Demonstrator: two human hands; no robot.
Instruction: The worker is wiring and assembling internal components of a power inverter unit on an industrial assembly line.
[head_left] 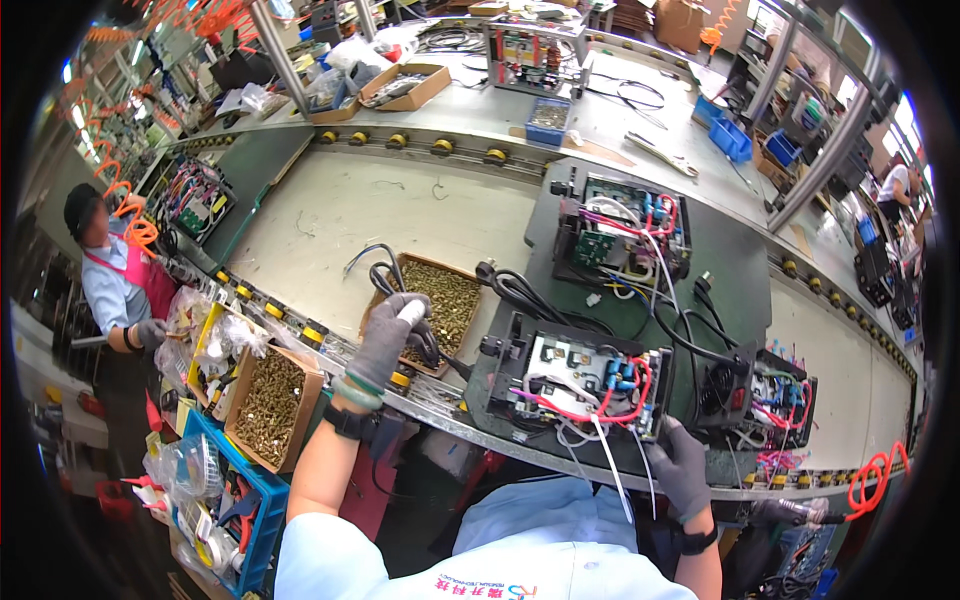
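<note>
My left hand point(388, 345), in a grey glove with a pale fingertip, is closed around a looped black cable point(430, 343). Bare wire ends fan out from that cable beyond the hand. Just behind it lies an open cardboard box point(440, 300) of small brass-coloured fittings. The nearest open-framed electronic unit point(585, 375) sits on a dark green board point(520, 270), showing red, pink and white wires. White cable ties point(611, 470) hang from its front. My right hand point(682, 468), gloved in grey, grips the unit's near right corner, its fingertips partly hidden.
Two similar units, one behind point(620, 235) and one at right point(775, 405), share the board. A second box of brass fittings point(275, 405) stands left, above a blue crate point(262, 520). Roller rails point(440, 148) border the line. A co-worker point(115, 260) is at far left.
</note>
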